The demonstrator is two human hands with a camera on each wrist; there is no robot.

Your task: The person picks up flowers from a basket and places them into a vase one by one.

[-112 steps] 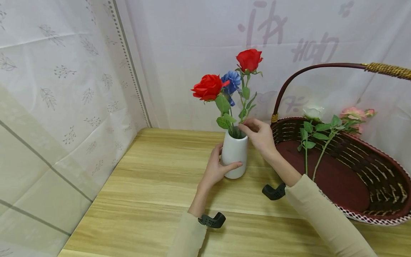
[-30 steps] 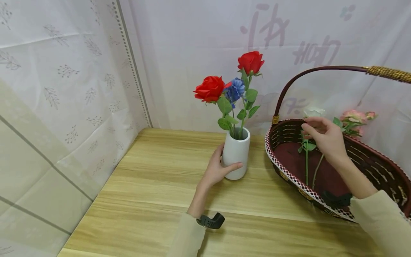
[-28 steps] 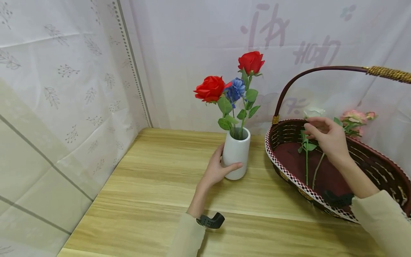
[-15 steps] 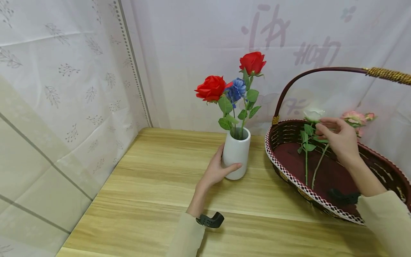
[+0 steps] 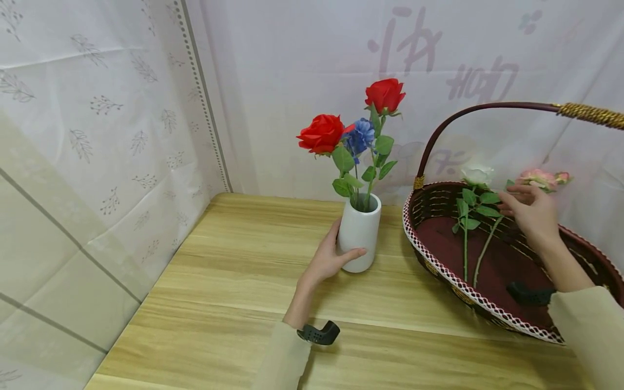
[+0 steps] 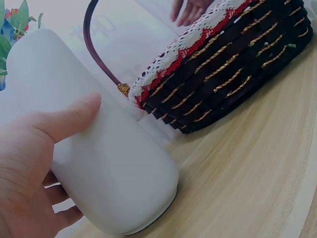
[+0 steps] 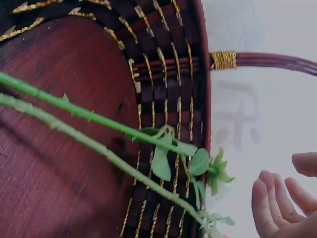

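Observation:
My left hand (image 5: 325, 257) grips the white vase (image 5: 359, 238) round its side, thumb across the front; the left wrist view shows the same thumb on the smooth wall. Two red roses, one lower left (image 5: 322, 134) and one upper right (image 5: 385, 96), stand in the vase with a blue flower (image 5: 361, 138) between them. My right hand (image 5: 538, 219) hovers over the basket with loosely bent fingers and nothing in them. Close to its fingertips lie a white rose (image 5: 477, 175) and a pink flower (image 5: 536, 176), heads at the back rim, stems (image 7: 89, 141) slanting into the basket.
The dark woven basket (image 5: 453, 281) with lace-trimmed rim stands right of the vase, its tall handle (image 5: 497, 104) arching above. A wooden table (image 5: 234, 281) lies underneath. Patterned white cloth (image 5: 283, 97) hangs behind and at the left.
My right hand has left the vase's mouth and moved right over the basket, drifting on past the white rose toward the pink flower. The left hand stays on the vase.

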